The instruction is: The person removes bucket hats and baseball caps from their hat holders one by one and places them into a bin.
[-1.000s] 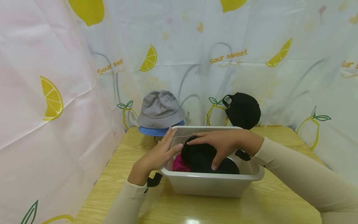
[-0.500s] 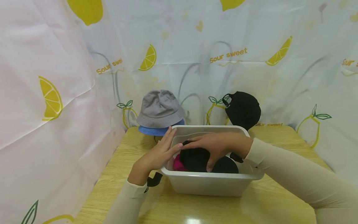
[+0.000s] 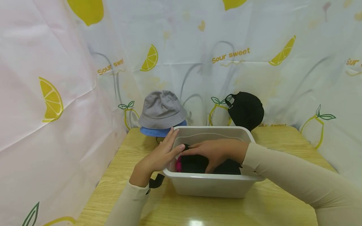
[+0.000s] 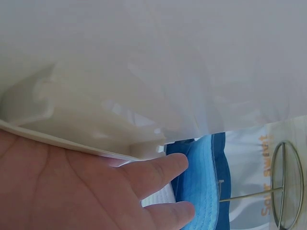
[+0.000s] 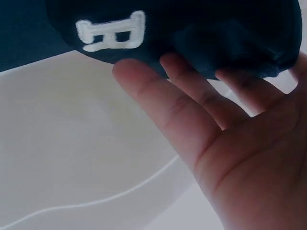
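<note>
At the centre of the frame a pale plastic tub (image 3: 209, 187) stands on a wood-grain table (image 3: 110, 188), with a black cap (image 3: 193, 164) inside it. The person's right hand (image 3: 217, 151) reaches in from the right, its fingers and thumb spread wide over the cap; the right wrist view shows nearly straight fingers touching its side near a white letter (image 5: 112, 31), but whether they grip or only press cannot be told. The left hand (image 3: 159, 157) rests, fingers extended, along the tub's left rim. A pink item (image 3: 178, 164) shows at the cap's left. Behind the tub, left of centre, a grey hat (image 3: 162, 110) sits over a blue hat (image 3: 162, 131); right of centre is a second black cap (image 3: 246, 110), before a lemon-print cloth (image 3: 183, 28).
</note>
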### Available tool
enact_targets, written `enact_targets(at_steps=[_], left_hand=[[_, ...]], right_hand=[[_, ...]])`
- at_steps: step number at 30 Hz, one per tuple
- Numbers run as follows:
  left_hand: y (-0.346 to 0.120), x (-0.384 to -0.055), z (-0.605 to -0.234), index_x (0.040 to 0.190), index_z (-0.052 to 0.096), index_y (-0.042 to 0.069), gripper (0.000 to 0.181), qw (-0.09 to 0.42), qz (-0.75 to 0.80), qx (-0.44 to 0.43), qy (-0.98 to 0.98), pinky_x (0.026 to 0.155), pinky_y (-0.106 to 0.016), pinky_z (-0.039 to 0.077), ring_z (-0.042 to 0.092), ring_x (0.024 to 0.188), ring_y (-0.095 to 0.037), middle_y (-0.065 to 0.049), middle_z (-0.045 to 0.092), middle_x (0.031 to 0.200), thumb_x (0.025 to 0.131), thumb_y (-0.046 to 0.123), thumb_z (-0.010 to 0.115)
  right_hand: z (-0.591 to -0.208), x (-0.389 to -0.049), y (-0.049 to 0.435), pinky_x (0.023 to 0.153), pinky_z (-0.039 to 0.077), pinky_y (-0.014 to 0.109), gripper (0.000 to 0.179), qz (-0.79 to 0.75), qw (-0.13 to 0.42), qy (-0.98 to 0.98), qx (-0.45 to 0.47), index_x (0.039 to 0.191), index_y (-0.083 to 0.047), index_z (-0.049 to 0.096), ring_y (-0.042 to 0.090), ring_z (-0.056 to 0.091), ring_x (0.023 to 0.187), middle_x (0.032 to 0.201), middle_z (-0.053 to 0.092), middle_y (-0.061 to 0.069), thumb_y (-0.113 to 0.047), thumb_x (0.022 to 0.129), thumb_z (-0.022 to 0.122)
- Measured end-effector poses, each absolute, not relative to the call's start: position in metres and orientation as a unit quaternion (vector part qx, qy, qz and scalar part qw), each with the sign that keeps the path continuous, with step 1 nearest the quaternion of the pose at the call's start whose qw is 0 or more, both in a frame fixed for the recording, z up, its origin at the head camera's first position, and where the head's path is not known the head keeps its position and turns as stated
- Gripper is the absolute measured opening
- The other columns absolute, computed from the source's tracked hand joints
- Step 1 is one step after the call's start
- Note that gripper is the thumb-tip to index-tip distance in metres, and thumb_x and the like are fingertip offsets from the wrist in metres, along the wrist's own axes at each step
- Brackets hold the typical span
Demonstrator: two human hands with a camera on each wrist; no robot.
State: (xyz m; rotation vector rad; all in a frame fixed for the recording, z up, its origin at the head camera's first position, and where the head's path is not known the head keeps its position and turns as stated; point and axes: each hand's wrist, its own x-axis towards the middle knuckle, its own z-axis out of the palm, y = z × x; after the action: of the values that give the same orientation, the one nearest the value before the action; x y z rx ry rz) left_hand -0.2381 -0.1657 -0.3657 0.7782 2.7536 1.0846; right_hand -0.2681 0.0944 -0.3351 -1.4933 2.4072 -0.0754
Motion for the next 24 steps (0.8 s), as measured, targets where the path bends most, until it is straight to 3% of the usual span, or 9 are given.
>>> enact_targets(at_steps=[5, 14, 24], left_hand=[[-0.166, -0.238, -0.365, 0.169, 0.004, 0.023, 0.081, 0.037, 0.349, 0.253, 0.901, 0.123, -0.07, 0.011, 0.001, 0.16, -0.036, -0.005, -0.008, 0.175, 0.106, 0.065, 0.035], [-0.165, -0.238, -0.366, 0.169, 0.005, 0.025, 0.081, 0.035, 0.346, 0.249, 0.904, 0.123, -0.07, 0.013, 0.003, 0.16, -0.038, -0.004, -0.008, 0.176, 0.106, 0.066, 0.035], [-0.166, -0.238, -0.365, 0.169, 0.004, 0.023, 0.081, 0.036, 0.346, 0.255, 0.902, 0.124, -0.066, 0.015, 0.001, 0.161, -0.033, -0.006, -0.008, 0.175, 0.106, 0.065, 0.036]], right_hand=[[-0.338, -0.268, 0.09, 0.119, 0.04, 0.047, 0.104, -0.019, 0.158, 0.838, -0.523, 0.165, -0.031, 0.029, 0.027, 0.043, 0.148, 0.166, 0.037, 0.011, -0.035, 0.081, 0.09], [-0.348, -0.271, 0.083, 0.12, 0.038, 0.046, 0.103, 0.004, 0.176, 0.843, -0.508, 0.164, -0.036, 0.028, 0.027, 0.04, 0.15, 0.168, 0.033, 0.011, -0.041, 0.081, 0.089], [-0.36, -0.276, 0.074, 0.121, 0.038, 0.042, 0.1, 0.028, 0.183, 0.828, -0.53, 0.165, -0.032, 0.029, 0.025, 0.038, 0.152, 0.166, 0.037, 0.009, -0.038, 0.083, 0.087]])
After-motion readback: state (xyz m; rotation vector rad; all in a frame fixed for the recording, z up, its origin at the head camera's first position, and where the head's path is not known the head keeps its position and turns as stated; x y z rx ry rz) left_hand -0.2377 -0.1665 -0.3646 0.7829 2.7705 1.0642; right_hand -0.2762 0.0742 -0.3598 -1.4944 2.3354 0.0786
